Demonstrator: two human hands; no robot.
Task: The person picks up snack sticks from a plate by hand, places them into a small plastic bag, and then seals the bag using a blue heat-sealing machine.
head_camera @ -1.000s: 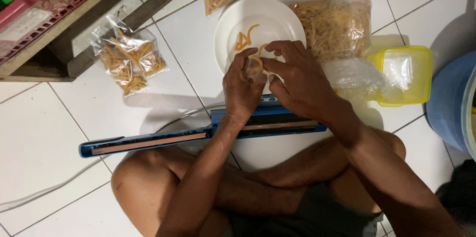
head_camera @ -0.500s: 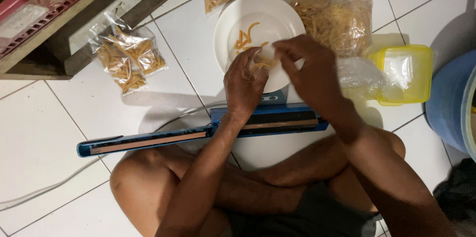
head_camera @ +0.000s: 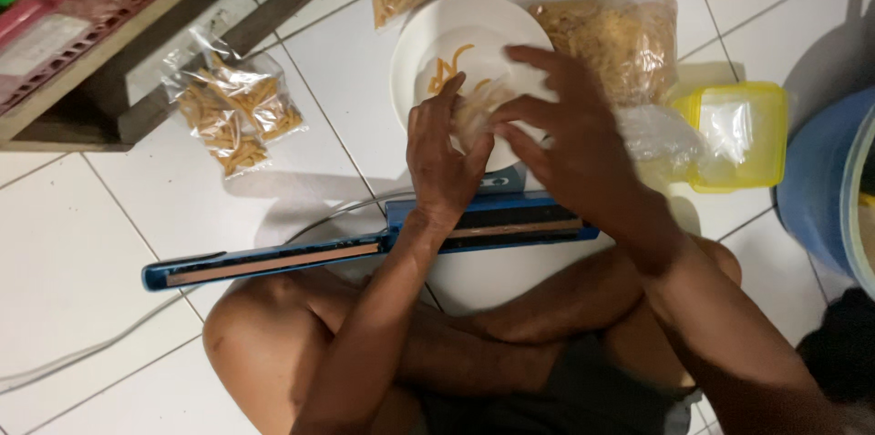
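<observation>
Beyond the blue heat sealer (head_camera: 365,248), a white plate (head_camera: 428,34) holds loose snack sticks (head_camera: 447,71). Over that plate, the left hand (head_camera: 442,157) and right hand (head_camera: 556,125) pinch a small clear bag (head_camera: 478,112) between closed fingers. Filling seems underway; sealing needs the bag's mouth held flat.

Right hand (head_camera: 570,139) blurred — the blue tub (head_camera: 825,184) cut off.

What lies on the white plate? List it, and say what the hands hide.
The white plate shows a few orange snack sticks. The left hand and right hand cover its near side, pinching a small clear bag; anything beneath is hidden.
</observation>
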